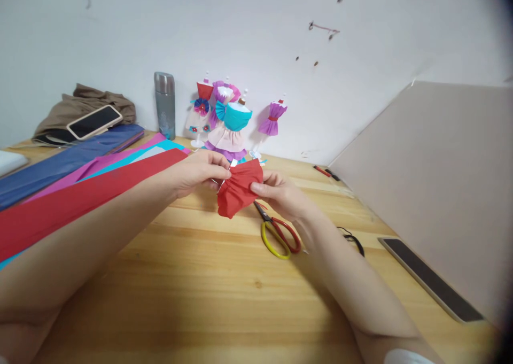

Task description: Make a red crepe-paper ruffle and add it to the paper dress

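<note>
Both my hands hold a small gathered piece of red crepe paper (239,190) above the middle of the table. My left hand (202,170) pinches its upper left edge, where a bit of white shows by the fingertips. On the right side, my right hand (280,190) grips the paper with the thumb on top and the fingers behind it, partly hidden. Scissors (276,233) with one yellow and one red handle loop lie on the table just below my right hand. Behind my hands stand several miniature dress forms (238,117) in colourful paper dresses.
Long strips of red (94,195), blue and pink paper lie at the left. Farther back are a grey bottle (165,105), a phone (95,122) and brown cloth (86,101). A dark flat slab (430,278) and a black cord (355,240) lie at right, near a pale panel (436,155).
</note>
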Demonstrator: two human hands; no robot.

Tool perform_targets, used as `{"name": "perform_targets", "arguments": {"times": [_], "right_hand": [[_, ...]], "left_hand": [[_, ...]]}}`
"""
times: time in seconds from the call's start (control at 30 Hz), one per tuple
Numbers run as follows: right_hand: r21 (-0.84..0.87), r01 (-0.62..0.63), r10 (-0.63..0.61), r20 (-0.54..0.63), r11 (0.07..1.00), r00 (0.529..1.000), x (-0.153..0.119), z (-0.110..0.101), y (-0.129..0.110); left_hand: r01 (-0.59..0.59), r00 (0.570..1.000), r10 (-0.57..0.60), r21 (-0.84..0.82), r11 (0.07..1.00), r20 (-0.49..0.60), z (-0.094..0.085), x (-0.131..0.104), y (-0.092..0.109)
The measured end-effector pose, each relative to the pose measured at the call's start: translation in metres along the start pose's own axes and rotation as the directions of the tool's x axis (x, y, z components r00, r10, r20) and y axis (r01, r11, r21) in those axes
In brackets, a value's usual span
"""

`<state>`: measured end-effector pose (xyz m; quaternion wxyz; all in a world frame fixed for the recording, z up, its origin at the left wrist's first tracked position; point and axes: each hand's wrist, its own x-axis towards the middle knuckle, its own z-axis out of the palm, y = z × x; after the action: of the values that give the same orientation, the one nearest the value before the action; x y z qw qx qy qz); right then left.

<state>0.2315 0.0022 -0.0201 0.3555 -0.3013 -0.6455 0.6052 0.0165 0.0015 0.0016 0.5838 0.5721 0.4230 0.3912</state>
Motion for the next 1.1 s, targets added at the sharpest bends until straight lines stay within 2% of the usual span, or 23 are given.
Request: {"name": "perform_targets", "arguments": {"times": [0.17, 0.23, 0.4, 0.67, 0.83, 1.1], "right_hand": [[0.086, -0.031, 0.035, -0.046, 0.996, 0.998, 0.001, -0.006, 0.000], [0.064, -0.045, 0.049, -0.059, 0.997, 0.997, 0.001, -0.006, 0.000], [-0.065, -0.089, 0.091, 0.029, 0.994, 0.995, 0.002, -0.005, -0.001], [-0.014, -0.075, 0.073, -0.089, 0.997, 0.993, 0.003, -0.007, 0.000], [-0.060, -0.051, 0.050, -0.028, 0.997, 0.998, 0.002, 0.003, 0.003], [-0.130, -0.022, 0.018, -0.036, 0.991, 0.999, 0.002, 0.002, -0.004]], "left_hand": [[-0.006, 1.000, 0.006, 0.016, 1.000, -0.001, -0.001, 0.002, -0.002], [-0.018, 1.000, 0.019, 0.017, 1.000, -0.025, 0.000, 0.002, -0.002], [-0.025, 0.994, 0.024, -0.014, 1.000, -0.103, 0.001, 0.001, 0.000], [-0.048, 0.981, 0.028, -0.098, 0.994, -0.194, 0.006, 0.001, 0.001], [-0.049, 0.970, 0.026, -0.091, 0.995, -0.244, 0.008, 0.000, 0.003], [-0.025, 0.975, -0.012, -0.164, 0.986, -0.220, 0.005, 0.003, -0.002]]}}
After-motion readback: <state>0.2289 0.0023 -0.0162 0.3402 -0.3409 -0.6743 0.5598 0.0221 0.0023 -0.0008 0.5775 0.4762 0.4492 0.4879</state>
